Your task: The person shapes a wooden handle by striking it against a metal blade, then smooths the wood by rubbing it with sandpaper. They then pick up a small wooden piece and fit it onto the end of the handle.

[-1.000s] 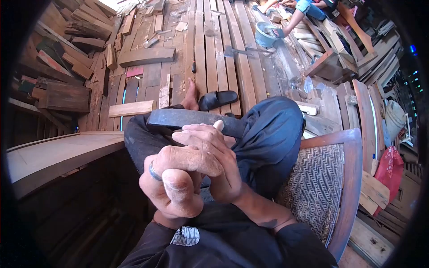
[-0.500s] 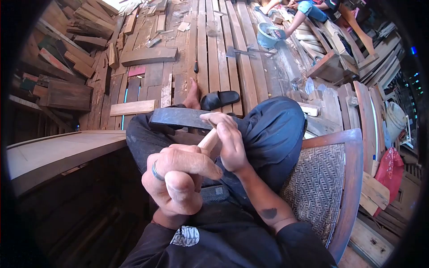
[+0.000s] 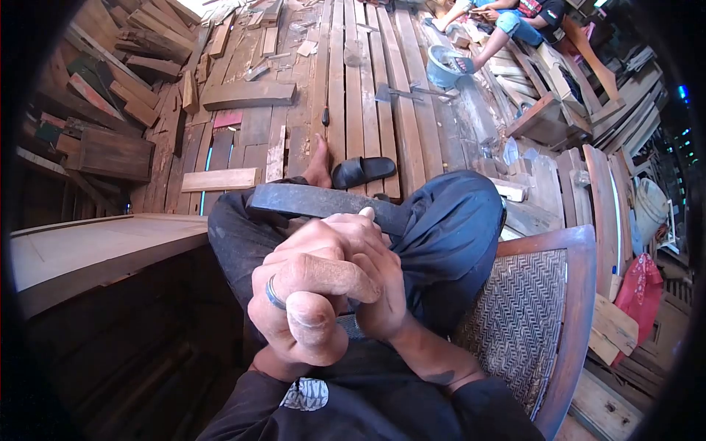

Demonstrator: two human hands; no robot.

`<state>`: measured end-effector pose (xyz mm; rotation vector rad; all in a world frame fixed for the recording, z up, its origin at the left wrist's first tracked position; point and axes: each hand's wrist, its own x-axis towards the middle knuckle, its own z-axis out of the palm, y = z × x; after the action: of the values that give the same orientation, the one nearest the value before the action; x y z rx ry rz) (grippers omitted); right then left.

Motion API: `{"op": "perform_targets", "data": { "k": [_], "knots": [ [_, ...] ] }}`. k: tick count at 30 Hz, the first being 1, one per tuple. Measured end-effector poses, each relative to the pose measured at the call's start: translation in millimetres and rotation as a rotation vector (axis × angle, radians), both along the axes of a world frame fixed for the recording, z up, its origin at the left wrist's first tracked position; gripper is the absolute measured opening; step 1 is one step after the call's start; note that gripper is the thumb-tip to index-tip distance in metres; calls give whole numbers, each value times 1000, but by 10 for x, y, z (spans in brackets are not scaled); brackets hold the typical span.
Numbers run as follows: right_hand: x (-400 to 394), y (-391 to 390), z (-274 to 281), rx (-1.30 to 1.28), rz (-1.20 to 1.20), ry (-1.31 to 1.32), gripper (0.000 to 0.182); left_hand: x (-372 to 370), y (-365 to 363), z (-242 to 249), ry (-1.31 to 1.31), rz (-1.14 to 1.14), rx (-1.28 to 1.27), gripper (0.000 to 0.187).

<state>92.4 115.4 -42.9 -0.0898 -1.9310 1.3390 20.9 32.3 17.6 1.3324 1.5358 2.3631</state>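
Observation:
My left hand (image 3: 305, 290), with a ring on one finger, is closed in front of my lap. In the earlier view it grips a pale wooden stick, which the hands now cover. My right hand (image 3: 384, 278) is closed right against the left, its fingers wrapped round the far side. Whether anything else lies under the right fingers is hidden. Just beyond both hands, a dark curved slab (image 3: 294, 198) lies across my legs.
A woven chair panel (image 3: 515, 323) in a wooden frame is at my right, a pale board (image 3: 110, 246) at my left. Ahead are a black sandal (image 3: 364, 170), a hatchet (image 3: 384, 92) and a screwdriver-like tool (image 3: 325, 116). Another person (image 3: 507, 22) sits beyond a bucket (image 3: 443, 67).
My right hand has slid back along the stick toward my left hand, and the two now meet. The stick's visible length has disappeared behind them. The view has shifted slightly.

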Motion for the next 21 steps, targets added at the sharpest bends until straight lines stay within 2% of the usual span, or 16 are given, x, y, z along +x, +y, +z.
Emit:
{"op": "perform_targets", "data": {
  "k": [3,6,9,11,14,15,18,19,21],
  "knots": [
    [-82,239,-407,12,-28,-83,39,-84,-42,-36,104,28,0,51],
    [-38,126,-275,-21,-26,-102,39,-104,-73,28,195,67,-140,59],
    [43,-98,-14,50,-42,-42,40,-51,-20,-29,128,62,-41,52],
    [14,-41,-103,81,-44,44,41,-54,-16,-45,95,55,-7,49],
    [-60,235,-502,55,-88,-145,44,-62,-66,-1,87,74,-74,51],
    [-55,227,-471,-149,-61,-205,46,-67,-76,37,99,86,-122,55],
    [27,-20,-53,-26,29,-47,44,-51,-48,47,107,115,-140,58],
    [36,-97,107,-60,50,40,44,-33,-33,31,125,144,-126,57],
    [-5,14,-86,-7,57,25,42,-37,-28,31,135,149,-128,57]
  ]
}}
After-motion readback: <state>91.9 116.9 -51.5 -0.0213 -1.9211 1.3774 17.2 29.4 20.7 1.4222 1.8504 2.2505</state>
